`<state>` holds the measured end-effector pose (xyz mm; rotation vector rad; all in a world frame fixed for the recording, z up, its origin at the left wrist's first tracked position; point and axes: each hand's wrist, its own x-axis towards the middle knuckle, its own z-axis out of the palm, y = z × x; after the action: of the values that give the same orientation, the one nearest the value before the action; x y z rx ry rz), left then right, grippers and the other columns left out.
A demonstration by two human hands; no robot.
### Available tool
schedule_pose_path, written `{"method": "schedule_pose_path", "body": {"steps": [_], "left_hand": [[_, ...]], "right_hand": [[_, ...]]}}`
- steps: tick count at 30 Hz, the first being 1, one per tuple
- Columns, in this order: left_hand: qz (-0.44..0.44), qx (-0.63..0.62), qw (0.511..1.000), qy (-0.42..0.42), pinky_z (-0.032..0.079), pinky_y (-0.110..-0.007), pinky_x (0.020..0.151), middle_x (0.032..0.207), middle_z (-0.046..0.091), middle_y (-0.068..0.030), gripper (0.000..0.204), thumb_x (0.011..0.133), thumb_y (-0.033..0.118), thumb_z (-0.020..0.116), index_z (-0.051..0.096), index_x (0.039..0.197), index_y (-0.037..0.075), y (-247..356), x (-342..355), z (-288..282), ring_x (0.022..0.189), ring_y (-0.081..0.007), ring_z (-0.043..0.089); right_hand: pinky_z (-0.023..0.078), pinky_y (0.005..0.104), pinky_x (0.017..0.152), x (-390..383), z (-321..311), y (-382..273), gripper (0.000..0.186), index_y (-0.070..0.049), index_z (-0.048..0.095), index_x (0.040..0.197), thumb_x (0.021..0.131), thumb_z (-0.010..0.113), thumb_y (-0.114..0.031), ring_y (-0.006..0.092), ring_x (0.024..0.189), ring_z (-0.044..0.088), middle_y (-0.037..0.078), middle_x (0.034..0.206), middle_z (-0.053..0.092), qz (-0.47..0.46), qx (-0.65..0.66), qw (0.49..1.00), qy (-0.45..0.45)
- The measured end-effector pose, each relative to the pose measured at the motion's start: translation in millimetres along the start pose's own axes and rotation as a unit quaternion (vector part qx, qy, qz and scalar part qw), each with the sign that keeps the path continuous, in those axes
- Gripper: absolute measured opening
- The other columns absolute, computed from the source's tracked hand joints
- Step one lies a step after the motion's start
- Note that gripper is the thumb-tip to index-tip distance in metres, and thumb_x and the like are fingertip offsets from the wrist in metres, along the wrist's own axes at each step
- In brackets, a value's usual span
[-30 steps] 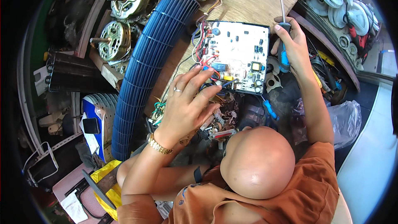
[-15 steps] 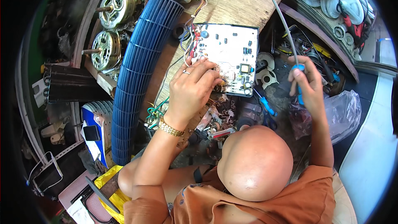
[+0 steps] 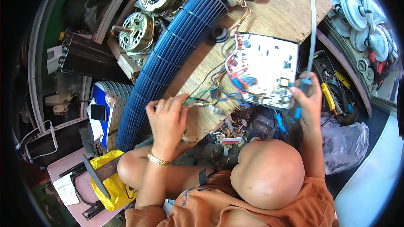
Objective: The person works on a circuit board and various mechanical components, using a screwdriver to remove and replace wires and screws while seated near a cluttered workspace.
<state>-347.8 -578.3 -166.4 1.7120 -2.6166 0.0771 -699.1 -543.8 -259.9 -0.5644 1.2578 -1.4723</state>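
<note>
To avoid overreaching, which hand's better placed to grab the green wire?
Probably the left hand: it's beside the green wire, while the right hand holds a screwdriver near the circuit board.

Cross-flow fan wheel (image 3: pixel 171 61), left of left hand (image 3: pixel 167 121) and beyond; circuit board (image 3: pixel 266 69), left of right hand (image 3: pixel 309 103), possibly touching.

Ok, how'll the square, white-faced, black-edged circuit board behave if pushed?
The circuit board probably stays stiff, being a flat panel. Multicoloured wires at its left side would likely drag along. Its exposed yellow-topped component looks easily knocked.
</note>
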Motion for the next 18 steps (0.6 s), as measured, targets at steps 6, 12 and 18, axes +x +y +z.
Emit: {"method": "schedule_pose_path", "body": {"steps": [6, 12, 18], "left_hand": [[-0.065, -0.130, 0.989, 0.001, 0.048, -0.041, 0.086, 0.102, 0.068, -0.0060, 0.026, 0.085, -0.002, 0.067, 0.069, 0.108, 0.009, -14, 13, -24, 0.097, -0.0266, 0.065], [-0.026, -0.101, 0.992, 0.072, 0.045, -0.047, 0.099, 0.133, 0.058, -0.0104, 0.042, 0.077, -0.010, 0.059, 0.073, 0.108, 0.014, -16, 6, -21, 0.117, -0.0370, 0.055], [0.039, -0.074, 0.995, 0.048, 0.035, -0.047, 0.098, 0.126, 0.061, 0.0001, 0.033, 0.079, 0.015, 0.075, 0.072, 0.112, 0.019, 36, 18, 0, 0.115, -0.0258, 0.054]], "right_hand": [[0.046, 0.0222, 0.050, 27, -52, -46, 0.033, -0.005, 0.052, 0.120, 0.091, 0.067, 0.002, 0.0119, 0.053, 0.057, 0.013, 0.085, 0.067, -0.077, -0.039, 0.996, 0.003], [0.046, 0.0210, 0.048, 42, -29, -46, 0.028, -0.005, 0.054, 0.112, 0.093, 0.074, -0.009, 0.0079, 0.063, 0.058, 0.010, 0.097, 0.069, -0.094, -0.171, 0.981, -0.002], [0.047, 0.0216, 0.081, 40, -21, -7, 0.037, -0.008, 0.056, 0.111, 0.087, 0.083, -0.012, 0.0062, 0.087, 0.058, -0.001, 0.092, 0.063, -0.044, -0.151, 0.987, -0.028]]}}
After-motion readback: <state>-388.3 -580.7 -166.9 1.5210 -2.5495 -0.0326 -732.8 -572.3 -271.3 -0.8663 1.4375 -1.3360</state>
